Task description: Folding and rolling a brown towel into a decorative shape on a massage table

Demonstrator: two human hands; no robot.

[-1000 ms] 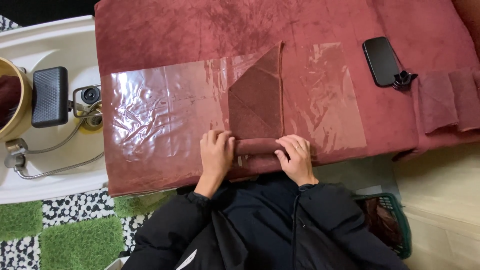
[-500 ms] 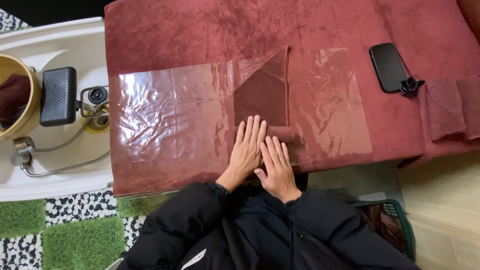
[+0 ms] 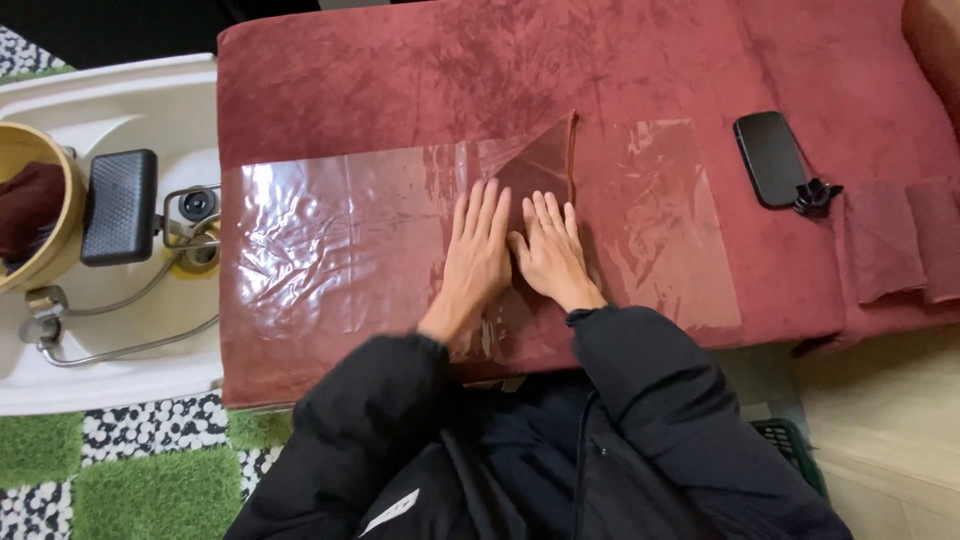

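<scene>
On the red bed, close in: a person in a black jacket leans over it.
Left hand (image 3: 478, 250): flat and loose, fingers straight, pressing on the towel roll.
Right hand (image 3: 550, 245): flat too, gripping nothing, just beside the left.
Dark red towel (image 3: 545, 165): on the clear plastic sheet (image 3: 330, 240); most is rolled under the palms.
Left to roll: only the pointed tip.
Farther off: a black phone (image 3: 770, 158).

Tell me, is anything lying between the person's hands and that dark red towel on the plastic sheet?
Nothing visible does. The left hand and right hand lie flat, side by side, directly on the towel, which rests on the clear plastic sheet.
</scene>
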